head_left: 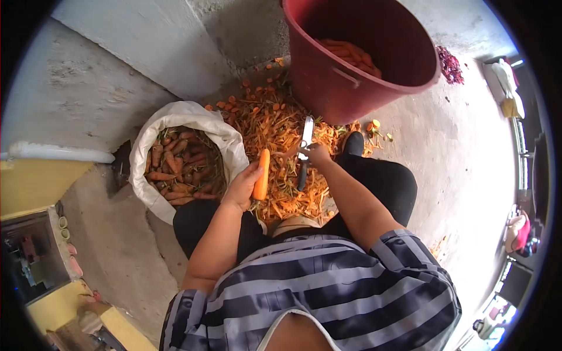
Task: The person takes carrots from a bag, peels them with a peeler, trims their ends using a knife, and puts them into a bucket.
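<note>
My left hand [243, 186] is closed around a peeled, bright orange carrot [263, 175], held upright in the view. To its right, my right hand [316, 154] grips a knife with a pale blade [307, 131] and a black handle; a peeler-like metal piece shows at the fingers, but its shape is hard to tell. Carrot and blade are apart. Below both hands lies a wide pile of orange peelings [275, 123] with cut carrot ends. A white sack [143, 146] at the left holds unpeeled carrots [181, 164].
A large dark red tub [328, 88] with peeled carrots [351, 55] inside stands beyond the pile. My knees are on either side of the peelings. A concrete wall [117, 64] rises behind the sack, with a white pipe [61, 152] at the left.
</note>
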{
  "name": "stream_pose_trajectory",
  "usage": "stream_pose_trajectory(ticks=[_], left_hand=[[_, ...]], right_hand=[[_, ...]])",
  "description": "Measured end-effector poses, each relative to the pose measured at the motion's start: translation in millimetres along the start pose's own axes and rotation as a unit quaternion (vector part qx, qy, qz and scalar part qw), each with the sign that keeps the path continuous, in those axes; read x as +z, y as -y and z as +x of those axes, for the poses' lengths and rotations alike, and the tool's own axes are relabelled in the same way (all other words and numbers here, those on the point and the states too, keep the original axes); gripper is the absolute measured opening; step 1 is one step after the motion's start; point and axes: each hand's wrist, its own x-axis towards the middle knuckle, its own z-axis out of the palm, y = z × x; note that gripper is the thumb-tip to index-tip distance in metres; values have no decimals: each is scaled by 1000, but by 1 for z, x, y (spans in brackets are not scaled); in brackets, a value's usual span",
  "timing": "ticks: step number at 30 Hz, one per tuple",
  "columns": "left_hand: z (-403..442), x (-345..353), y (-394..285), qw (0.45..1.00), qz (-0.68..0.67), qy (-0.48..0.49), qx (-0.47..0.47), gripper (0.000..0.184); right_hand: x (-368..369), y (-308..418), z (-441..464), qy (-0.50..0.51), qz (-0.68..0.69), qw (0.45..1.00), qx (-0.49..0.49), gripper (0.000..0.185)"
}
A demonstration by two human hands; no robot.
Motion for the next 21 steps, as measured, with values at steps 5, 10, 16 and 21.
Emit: stream_pose_trajectory(ticks=[5, 10, 16, 21], left_hand=[[21, 2, 2, 999, -35, -13, -30, 36], [42, -4, -1, 998, -13, -45, -38, 42], [48, -7, -13, 999, 20, 1, 25, 35], [45, -2, -20, 993, 98, 24, 61, 30]], right_hand=[[21, -63, 64, -45, -334, 941, 10, 46], [46, -71, 107, -137, -297, 940, 101, 53], [27, -43, 111, -15, -329, 937, 120, 44], [24, -33, 104, -46, -319, 945, 48, 30]])
